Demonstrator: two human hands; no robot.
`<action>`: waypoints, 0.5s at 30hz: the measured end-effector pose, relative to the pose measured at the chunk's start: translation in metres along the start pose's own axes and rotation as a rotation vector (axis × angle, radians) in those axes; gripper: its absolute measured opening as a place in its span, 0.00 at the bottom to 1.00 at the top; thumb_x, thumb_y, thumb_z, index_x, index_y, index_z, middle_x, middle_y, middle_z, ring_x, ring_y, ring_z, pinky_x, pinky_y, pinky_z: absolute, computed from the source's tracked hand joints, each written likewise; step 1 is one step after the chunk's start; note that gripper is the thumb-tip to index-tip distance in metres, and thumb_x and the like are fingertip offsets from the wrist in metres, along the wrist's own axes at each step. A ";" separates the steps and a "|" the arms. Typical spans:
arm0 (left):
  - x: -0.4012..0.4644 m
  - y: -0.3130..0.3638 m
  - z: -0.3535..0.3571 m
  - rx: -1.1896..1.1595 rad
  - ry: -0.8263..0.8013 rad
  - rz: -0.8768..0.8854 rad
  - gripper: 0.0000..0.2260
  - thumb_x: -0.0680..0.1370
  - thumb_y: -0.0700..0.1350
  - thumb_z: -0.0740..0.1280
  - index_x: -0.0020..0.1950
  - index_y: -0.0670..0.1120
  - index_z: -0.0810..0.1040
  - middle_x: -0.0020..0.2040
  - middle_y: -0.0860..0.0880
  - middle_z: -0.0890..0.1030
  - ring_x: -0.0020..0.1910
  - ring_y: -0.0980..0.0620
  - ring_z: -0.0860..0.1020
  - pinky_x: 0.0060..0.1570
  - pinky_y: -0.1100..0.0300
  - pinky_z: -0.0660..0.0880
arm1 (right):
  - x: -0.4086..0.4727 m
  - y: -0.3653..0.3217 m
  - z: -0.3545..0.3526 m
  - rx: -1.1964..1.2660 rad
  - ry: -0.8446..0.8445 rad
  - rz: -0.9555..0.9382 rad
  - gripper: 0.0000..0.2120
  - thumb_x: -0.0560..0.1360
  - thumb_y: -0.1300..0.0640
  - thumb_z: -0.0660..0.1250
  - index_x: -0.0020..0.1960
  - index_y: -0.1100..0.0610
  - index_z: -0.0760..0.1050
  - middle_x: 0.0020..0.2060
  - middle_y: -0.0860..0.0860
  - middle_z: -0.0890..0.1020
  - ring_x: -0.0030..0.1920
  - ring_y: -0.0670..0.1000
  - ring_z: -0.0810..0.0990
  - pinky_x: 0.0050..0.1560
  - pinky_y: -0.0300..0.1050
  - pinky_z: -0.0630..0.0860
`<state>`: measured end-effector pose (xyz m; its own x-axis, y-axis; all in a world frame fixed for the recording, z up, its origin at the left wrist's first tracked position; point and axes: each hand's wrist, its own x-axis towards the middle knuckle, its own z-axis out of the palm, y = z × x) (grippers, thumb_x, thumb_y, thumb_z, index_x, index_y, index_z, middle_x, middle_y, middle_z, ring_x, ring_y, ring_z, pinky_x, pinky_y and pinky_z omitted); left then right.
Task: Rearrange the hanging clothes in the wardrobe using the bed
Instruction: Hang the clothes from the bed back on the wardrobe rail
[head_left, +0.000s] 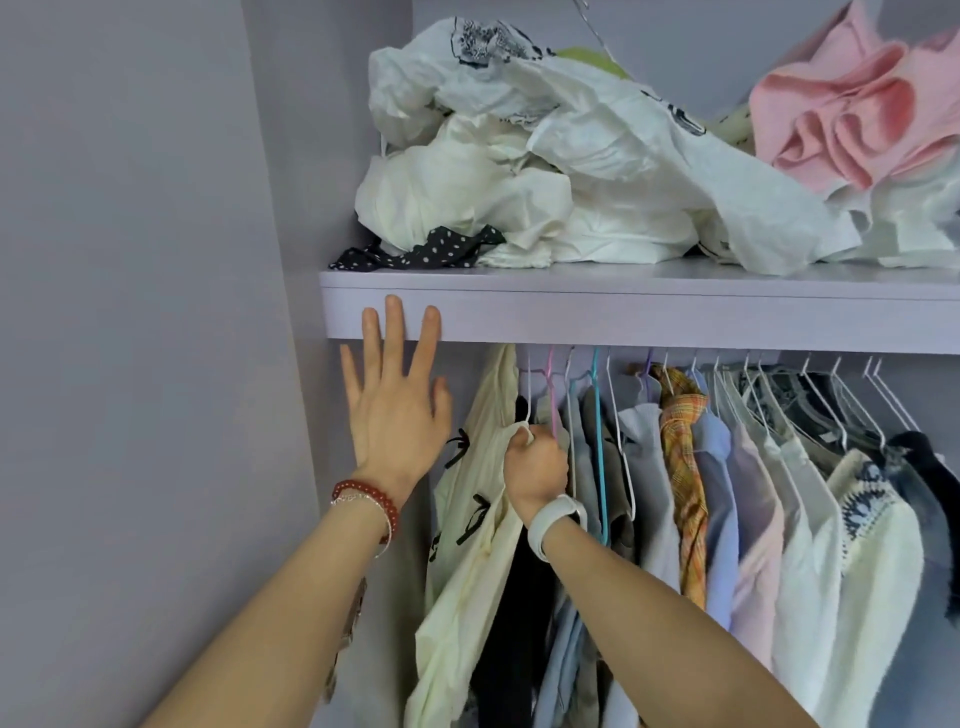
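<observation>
Several garments hang on thin hangers under the lilac wardrobe shelf (623, 317). At the left end hangs a cream garment with black bows (478, 499). My right hand (535, 467) grips the top of this garment where it sits on its white hanger (529, 400). My left hand (397, 400) is raised with fingers spread straight, fingertips in front of the shelf's front edge, holding nothing. Further right hang a light blue shirt (649, 467), an orange plaid piece (685, 467), pink and white tops (779, 519) and a knit with dark trim (872, 545).
On the shelf lies a heap of crumpled white and cream clothes (545, 171), a black polka-dot piece (415, 252) and a pink garment (857, 104). The wardrobe's lilac side wall (156, 260) stands close on the left. The bed is out of view.
</observation>
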<state>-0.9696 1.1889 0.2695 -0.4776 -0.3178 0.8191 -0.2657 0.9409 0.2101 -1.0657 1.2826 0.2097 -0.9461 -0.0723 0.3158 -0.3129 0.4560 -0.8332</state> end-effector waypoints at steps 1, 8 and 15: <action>0.001 0.000 0.002 -0.005 0.016 0.002 0.30 0.77 0.43 0.60 0.76 0.50 0.51 0.76 0.44 0.44 0.72 0.48 0.38 0.71 0.44 0.43 | 0.009 -0.001 0.004 -0.013 0.004 0.025 0.13 0.79 0.59 0.53 0.52 0.68 0.72 0.48 0.65 0.79 0.50 0.64 0.77 0.44 0.50 0.72; 0.002 -0.009 0.013 0.034 0.051 0.002 0.31 0.76 0.43 0.61 0.75 0.52 0.50 0.73 0.48 0.42 0.73 0.48 0.39 0.70 0.41 0.46 | 0.029 0.013 0.027 -0.089 -0.075 0.108 0.11 0.78 0.62 0.54 0.54 0.67 0.70 0.51 0.65 0.78 0.51 0.64 0.78 0.46 0.51 0.74; 0.003 -0.011 0.012 0.064 0.042 -0.008 0.33 0.76 0.43 0.62 0.74 0.54 0.46 0.74 0.47 0.42 0.74 0.46 0.43 0.69 0.37 0.49 | 0.019 0.032 0.013 -0.056 -0.124 -0.105 0.14 0.78 0.61 0.54 0.63 0.63 0.68 0.59 0.62 0.74 0.55 0.62 0.75 0.50 0.47 0.71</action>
<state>-0.9778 1.1759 0.2636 -0.4405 -0.3187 0.8393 -0.3228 0.9286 0.1832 -1.0947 1.2841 0.1830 -0.9127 -0.2296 0.3380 -0.4084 0.4891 -0.7707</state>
